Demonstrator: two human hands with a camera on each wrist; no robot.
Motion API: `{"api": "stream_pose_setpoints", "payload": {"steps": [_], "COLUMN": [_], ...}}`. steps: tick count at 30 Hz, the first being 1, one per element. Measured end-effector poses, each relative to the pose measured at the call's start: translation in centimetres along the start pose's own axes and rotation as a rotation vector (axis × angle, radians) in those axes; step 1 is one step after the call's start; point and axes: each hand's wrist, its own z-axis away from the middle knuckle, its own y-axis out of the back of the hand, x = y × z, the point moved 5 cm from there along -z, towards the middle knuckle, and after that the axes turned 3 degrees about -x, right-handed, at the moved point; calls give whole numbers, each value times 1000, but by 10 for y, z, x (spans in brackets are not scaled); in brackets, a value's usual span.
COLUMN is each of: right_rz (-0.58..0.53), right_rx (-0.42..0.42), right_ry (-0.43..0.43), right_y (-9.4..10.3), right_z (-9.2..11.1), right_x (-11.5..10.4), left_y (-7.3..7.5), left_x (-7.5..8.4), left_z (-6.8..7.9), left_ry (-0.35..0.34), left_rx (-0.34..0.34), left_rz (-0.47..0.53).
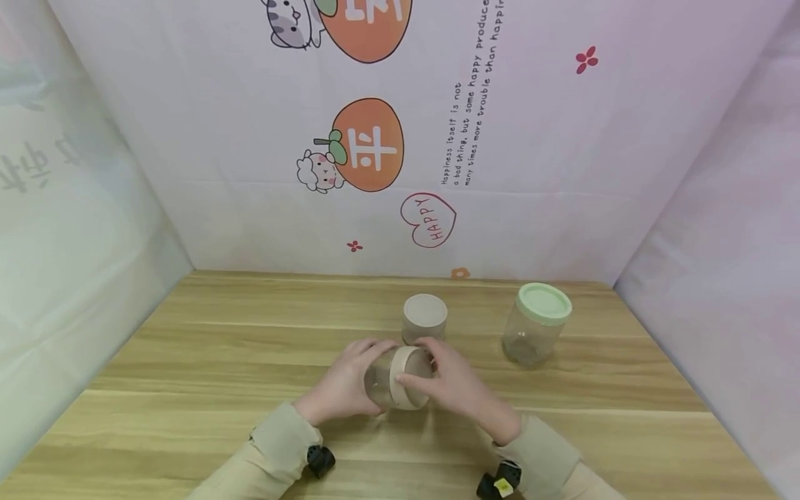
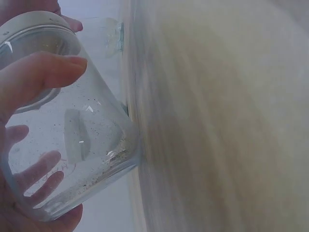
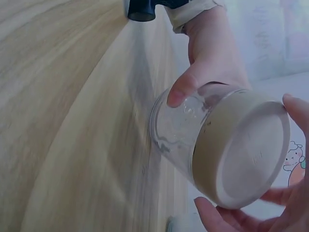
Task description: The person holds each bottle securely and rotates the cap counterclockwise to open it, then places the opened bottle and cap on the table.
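A clear jar with a beige lid is tilted on its side in front of me, lid toward the right. My left hand grips the jar's body, its thumb and fingers curled round the wall. On the lid's rim are the thumb and fingertips of my right hand, spread round its edge. The lid sits on the jar's mouth. In the left wrist view, small brownish specks cling inside the jar near its base, whose edge appears to touch the table.
Just behind the hands stands a smaller jar with a beige lid. Farther right is a clear jar with a light green lid, upright on the wooden table. A printed white cloth hangs at the back and sides.
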Motion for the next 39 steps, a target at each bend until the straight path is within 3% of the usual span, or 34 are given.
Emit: {"api": "stream_pose_setpoints", "payload": {"steps": [5,19,39], "right_rz": [-24,0,98], "right_rx": [26,75,69], "right_ry": [-48,-18,125], "right_y": [-1,-4,0], "right_z": [0,5,9], "right_x": [-1,-7,-12], "left_y": [1,0,3], "left_x": [1,0,4], "left_z": [-1,4,0], "left_ry": [-7,5,-2], "left_rx": [10,11,12], "left_rz": [5,-15,-6]}}
